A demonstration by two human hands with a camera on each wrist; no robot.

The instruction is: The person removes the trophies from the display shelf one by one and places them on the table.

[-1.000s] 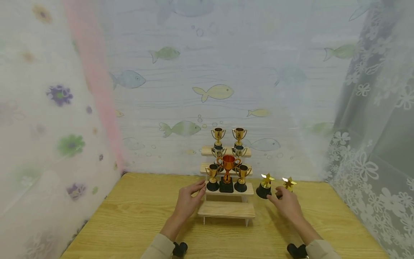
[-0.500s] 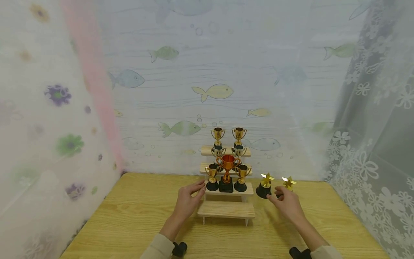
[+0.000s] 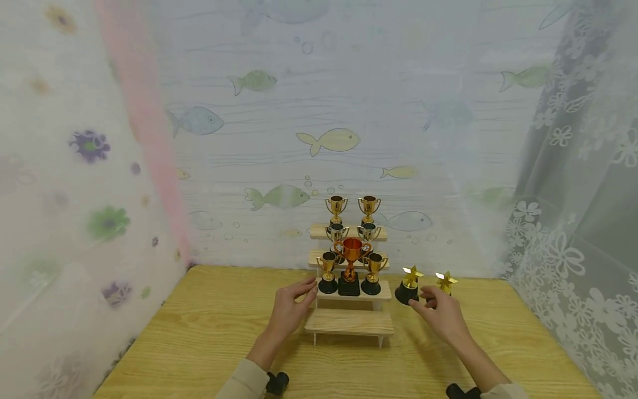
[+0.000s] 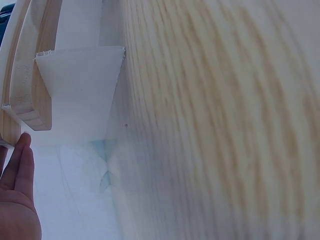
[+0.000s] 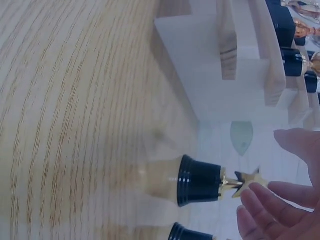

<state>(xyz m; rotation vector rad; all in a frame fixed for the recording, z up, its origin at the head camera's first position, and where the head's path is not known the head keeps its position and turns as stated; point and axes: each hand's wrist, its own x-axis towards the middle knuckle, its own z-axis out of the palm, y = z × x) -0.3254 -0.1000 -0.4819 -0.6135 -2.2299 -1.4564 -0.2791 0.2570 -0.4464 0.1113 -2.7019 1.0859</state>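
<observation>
In the last second only little changed: the fingers of the right grip [image 3: 442, 315] came slightly nearer to the first star trophy [image 3: 408, 286], at its left, while the left grip [image 3: 290, 309] stayed at the near side of the stand [image 3: 349, 321]. I judged this a small adjustment; both star trophies remained upright on the worktop [image 3: 219, 332].

The head view mostly hid the base of the second star trophy [image 3: 446, 281] behind the right grip; the right wrist view showed part of it, and the right fingers loosely spread, apparently holding nothing. Whether they touched a star, I could not tell. The left wrist view showed straight left fingers.
</observation>
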